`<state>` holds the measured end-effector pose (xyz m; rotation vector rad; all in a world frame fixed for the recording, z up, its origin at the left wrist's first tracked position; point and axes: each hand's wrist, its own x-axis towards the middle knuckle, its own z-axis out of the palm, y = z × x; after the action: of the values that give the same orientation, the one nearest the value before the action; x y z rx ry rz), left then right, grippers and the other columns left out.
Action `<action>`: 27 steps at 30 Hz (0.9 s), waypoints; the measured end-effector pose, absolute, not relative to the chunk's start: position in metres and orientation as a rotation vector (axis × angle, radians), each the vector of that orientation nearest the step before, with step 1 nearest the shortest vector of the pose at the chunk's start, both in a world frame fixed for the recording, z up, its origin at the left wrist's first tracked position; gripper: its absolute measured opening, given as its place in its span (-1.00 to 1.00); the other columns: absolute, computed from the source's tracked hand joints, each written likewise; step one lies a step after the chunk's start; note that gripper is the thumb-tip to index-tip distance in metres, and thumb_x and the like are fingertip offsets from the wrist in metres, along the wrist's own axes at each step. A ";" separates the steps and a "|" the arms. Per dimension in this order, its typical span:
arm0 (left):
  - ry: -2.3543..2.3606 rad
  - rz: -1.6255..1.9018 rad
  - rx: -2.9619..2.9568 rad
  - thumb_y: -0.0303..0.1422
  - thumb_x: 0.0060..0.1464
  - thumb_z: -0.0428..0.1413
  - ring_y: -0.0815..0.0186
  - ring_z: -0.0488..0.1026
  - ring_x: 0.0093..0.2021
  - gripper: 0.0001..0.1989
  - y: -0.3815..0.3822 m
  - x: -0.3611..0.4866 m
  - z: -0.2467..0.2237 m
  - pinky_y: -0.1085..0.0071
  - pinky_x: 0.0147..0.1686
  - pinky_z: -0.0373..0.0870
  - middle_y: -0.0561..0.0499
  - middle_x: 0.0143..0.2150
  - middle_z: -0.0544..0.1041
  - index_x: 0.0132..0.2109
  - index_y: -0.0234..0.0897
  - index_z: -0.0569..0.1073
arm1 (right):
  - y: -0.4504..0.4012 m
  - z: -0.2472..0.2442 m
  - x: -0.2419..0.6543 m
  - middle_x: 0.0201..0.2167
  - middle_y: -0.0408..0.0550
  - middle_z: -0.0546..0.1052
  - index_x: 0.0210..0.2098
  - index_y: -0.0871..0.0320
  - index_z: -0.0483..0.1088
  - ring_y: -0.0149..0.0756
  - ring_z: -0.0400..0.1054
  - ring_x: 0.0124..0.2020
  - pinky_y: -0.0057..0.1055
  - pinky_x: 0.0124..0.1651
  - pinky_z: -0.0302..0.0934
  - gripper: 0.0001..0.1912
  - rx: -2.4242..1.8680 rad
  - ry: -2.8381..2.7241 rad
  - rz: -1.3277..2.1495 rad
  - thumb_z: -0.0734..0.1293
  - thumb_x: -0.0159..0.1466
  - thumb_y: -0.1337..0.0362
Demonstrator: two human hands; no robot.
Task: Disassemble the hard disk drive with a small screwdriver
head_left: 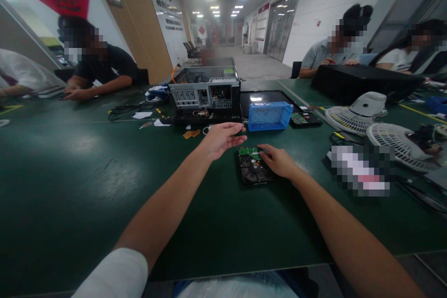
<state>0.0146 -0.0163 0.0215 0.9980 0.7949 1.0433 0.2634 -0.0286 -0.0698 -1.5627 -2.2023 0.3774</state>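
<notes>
A hard drive (253, 172) lies on the green table in front of me, its underside with a green circuit board facing up. My right hand (279, 160) is at the drive's upper right edge, thumb and forefinger closed on it. Just left of and above the drive, my left hand (223, 140) hovers with fingers stretched out and apart from the thumb, holding nothing. Beyond my hands a blue plastic tray (268, 125) is propped on its side. Behind the left hand stands an opened computer case (190, 98).
A second drive-like part (305, 119) lies right of the tray. White fan parts (349, 118) and a blurred-out object (359, 172) sit at the right. Cables (125, 111) and scraps lie left of the case. Other people sit along the table's far sides.
</notes>
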 end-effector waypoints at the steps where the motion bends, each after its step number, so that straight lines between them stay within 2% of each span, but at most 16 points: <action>1: 0.789 1.054 0.985 -0.46 0.19 0.22 0.30 0.61 -0.23 -0.89 -0.016 0.014 0.022 0.39 -0.21 0.58 -0.18 -0.06 0.59 -0.13 -0.40 0.57 | -0.029 -0.070 0.263 -0.32 -0.07 0.62 0.22 0.05 0.37 -0.25 0.48 -0.35 -0.41 -0.28 0.20 -0.59 -1.565 -2.203 0.375 0.20 0.42 0.16; 12: 0.703 1.065 0.904 -0.52 0.24 0.12 0.17 0.63 -0.16 -0.83 -0.014 0.016 0.020 0.26 -0.06 0.60 -0.28 -0.03 0.58 -0.05 -0.46 0.54 | -0.028 -0.069 0.264 -0.26 -0.05 0.63 0.23 0.06 0.36 -0.25 0.50 -0.31 -0.42 -0.23 0.22 -0.58 -1.570 -2.201 0.382 0.19 0.43 0.15; 20: 0.736 1.096 0.918 -0.51 0.23 0.10 0.17 0.64 -0.24 -0.88 -0.014 0.016 0.021 0.30 -0.22 0.61 -0.30 -0.01 0.58 -0.09 -0.42 0.45 | -0.026 -0.074 0.265 -0.33 -0.07 0.61 0.23 0.06 0.36 -0.27 0.47 -0.37 -0.43 -0.30 0.19 -0.57 -1.548 -2.209 0.378 0.19 0.43 0.14; 23: 0.722 1.070 0.914 -0.51 0.22 0.12 0.17 0.64 -0.24 -0.91 -0.014 0.016 0.021 0.28 -0.22 0.61 -0.30 0.00 0.58 -0.12 -0.39 0.43 | -0.027 -0.072 0.264 -0.34 -0.08 0.61 0.23 0.06 0.37 -0.27 0.45 -0.39 -0.42 -0.31 0.18 -0.58 -1.558 -2.202 0.379 0.19 0.42 0.14; 27: 0.713 1.067 0.895 -0.50 0.21 0.11 0.15 0.64 -0.23 -0.92 -0.016 0.017 0.022 0.24 -0.19 0.61 -0.26 -0.07 0.60 -0.13 -0.38 0.43 | -0.028 -0.070 0.263 -0.32 -0.07 0.61 0.23 0.07 0.36 -0.28 0.45 -0.39 -0.43 -0.31 0.17 -0.57 -1.561 -2.199 0.394 0.19 0.42 0.16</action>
<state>0.0174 -0.0157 0.0219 0.8947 0.7133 1.0671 0.2635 -0.0284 -0.0699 -1.5614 -2.1994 0.3941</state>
